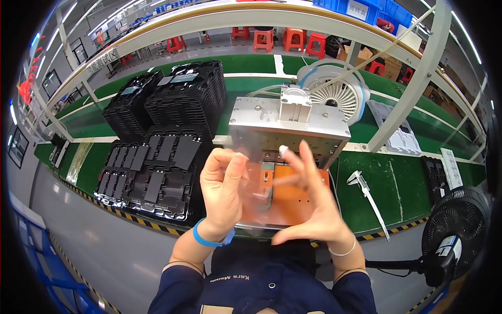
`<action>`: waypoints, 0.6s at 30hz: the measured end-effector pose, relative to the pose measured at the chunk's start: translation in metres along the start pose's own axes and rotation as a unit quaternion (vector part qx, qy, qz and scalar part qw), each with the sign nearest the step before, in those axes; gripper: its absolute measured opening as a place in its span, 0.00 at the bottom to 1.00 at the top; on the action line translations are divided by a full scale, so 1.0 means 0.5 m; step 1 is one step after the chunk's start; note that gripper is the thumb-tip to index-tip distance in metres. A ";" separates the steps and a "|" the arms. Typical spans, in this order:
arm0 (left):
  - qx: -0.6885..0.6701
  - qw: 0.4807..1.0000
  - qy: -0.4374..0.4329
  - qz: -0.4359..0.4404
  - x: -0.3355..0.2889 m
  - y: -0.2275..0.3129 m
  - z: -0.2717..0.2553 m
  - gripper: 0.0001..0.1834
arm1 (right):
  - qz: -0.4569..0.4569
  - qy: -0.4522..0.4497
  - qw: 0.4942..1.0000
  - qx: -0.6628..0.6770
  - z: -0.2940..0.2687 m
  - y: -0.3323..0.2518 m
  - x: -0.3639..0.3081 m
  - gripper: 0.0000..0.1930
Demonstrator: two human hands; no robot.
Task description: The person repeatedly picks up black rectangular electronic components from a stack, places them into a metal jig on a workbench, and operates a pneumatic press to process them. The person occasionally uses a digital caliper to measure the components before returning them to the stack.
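Note:
My left hand (pixel 222 188) is raised with thumb and fingers pinched together, and a blue band circles its wrist. From the pinch hangs a clear plastic film (pixel 253 183), smeared by motion. My right hand (pixel 321 212) is just right of it, fingers spread and somewhat blurred, with a white cover on one fingertip; I see nothing in its grasp. Both hands are over the orange base plate (pixel 298 196) of a metal press fixture (pixel 251 118). On the plate, partly behind the film, is a small greenish block (pixel 266 180) with a metal piece on it.
Left of the fixture, a black tray (pixel 136 180) holds several flat dark parts, with stacked black trays (pixel 183 99) behind. A caliper (pixel 368 199) lies on the green mat to the right. A white fan (pixel 334 94) stands behind the press, a black fan (pixel 452 235) at lower right.

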State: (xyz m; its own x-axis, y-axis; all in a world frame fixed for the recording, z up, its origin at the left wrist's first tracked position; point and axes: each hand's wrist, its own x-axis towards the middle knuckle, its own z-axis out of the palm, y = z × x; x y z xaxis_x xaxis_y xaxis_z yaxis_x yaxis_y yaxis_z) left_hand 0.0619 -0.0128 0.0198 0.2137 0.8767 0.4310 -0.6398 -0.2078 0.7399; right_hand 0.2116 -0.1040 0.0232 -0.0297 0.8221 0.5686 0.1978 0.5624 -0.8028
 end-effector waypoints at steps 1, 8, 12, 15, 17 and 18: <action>0.001 1.000 -0.028 0.011 0.003 0.002 -0.011 0.05 | 0.024 0.036 0.997 0.057 -0.022 0.007 0.002 0.58; 0.169 0.973 -0.149 0.052 0.001 -0.008 -0.009 0.05 | 0.016 0.072 0.996 -0.053 0.003 -0.008 0.056 0.13; 0.064 0.976 -0.204 -0.036 -0.002 -0.011 -0.027 0.15 | 0.054 0.165 0.985 0.018 0.002 -0.005 0.060 0.07; 0.085 0.951 -0.281 -0.098 -0.007 0.001 -0.030 0.28 | 0.060 0.210 0.975 0.042 -0.032 0.024 0.074 0.08; 0.043 0.943 -0.260 -0.203 -0.008 0.015 -0.019 0.28 | 0.051 0.207 0.976 0.049 -0.036 0.029 0.075 0.08; 0.024 0.934 -0.248 -0.254 -0.007 0.018 -0.016 0.28 | 0.046 0.207 0.976 0.042 -0.032 0.028 0.075 0.08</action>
State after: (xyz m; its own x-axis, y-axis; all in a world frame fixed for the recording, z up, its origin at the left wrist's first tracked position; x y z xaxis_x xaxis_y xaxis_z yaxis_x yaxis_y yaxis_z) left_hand 0.0495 -0.0143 0.0206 0.8050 0.5601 0.1955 -0.3312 0.1511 0.9314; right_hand 0.2290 -0.0667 0.0360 0.3857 0.7733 0.5032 0.0988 0.5077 -0.8559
